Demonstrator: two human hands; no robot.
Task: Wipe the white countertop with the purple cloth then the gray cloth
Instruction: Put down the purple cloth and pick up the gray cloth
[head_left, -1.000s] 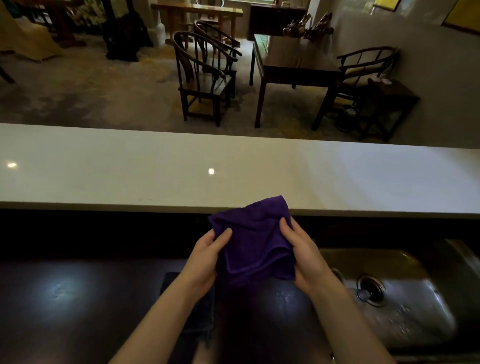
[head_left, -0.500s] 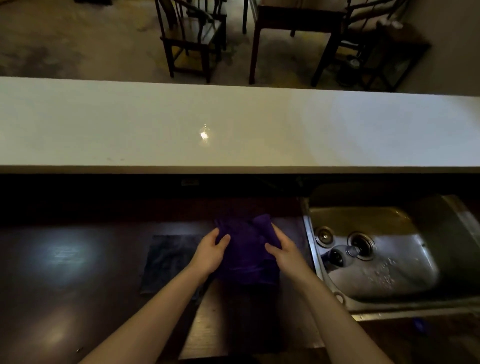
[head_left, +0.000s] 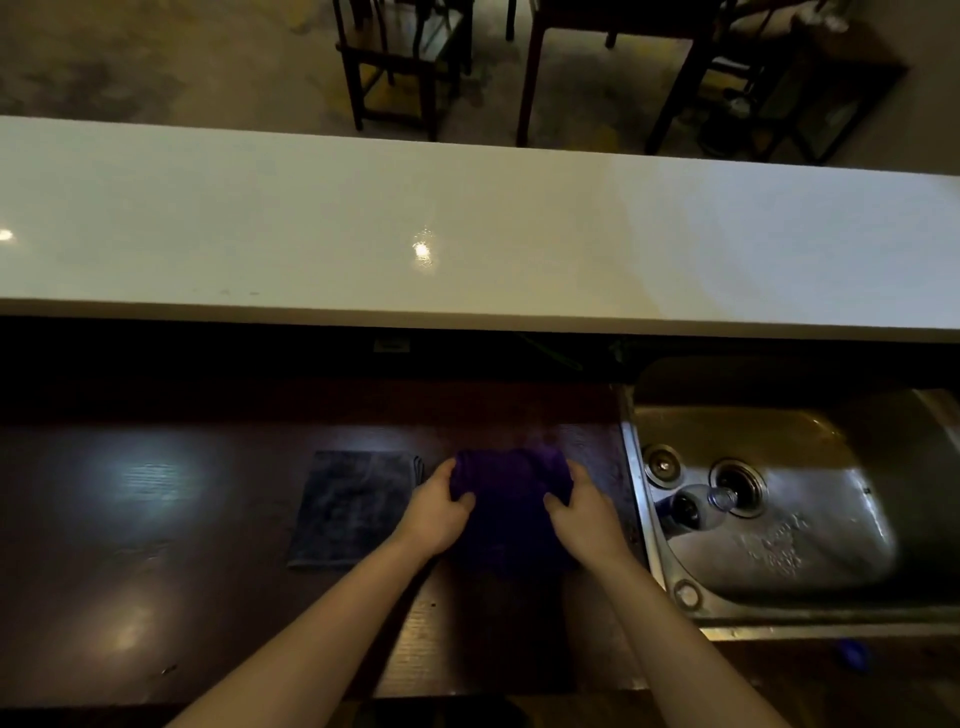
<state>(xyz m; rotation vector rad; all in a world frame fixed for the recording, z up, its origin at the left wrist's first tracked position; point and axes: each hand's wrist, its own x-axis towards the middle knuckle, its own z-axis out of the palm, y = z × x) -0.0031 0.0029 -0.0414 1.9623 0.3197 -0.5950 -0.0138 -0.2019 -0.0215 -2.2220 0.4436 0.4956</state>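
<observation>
The purple cloth (head_left: 509, 504) lies bunched on the dark wooden lower counter (head_left: 156, 571). My left hand (head_left: 434, 512) grips its left edge and my right hand (head_left: 584, 512) grips its right edge. A folded gray cloth (head_left: 353, 506) lies flat just left of my left hand, touching nothing I hold. The long white countertop (head_left: 467, 234) runs across the view above and beyond the dark counter, with light glints on its surface.
A steel sink (head_left: 779, 509) with a drain and a small bottle-like object sits right of my hands. Beyond the white countertop are dark wooden chairs (head_left: 400, 62) and a table (head_left: 613, 52) on a stone floor.
Both hands brought the purple cloth down from near the white countertop's edge onto the dark counter beside the gray cloth. The camera tilted downward.
</observation>
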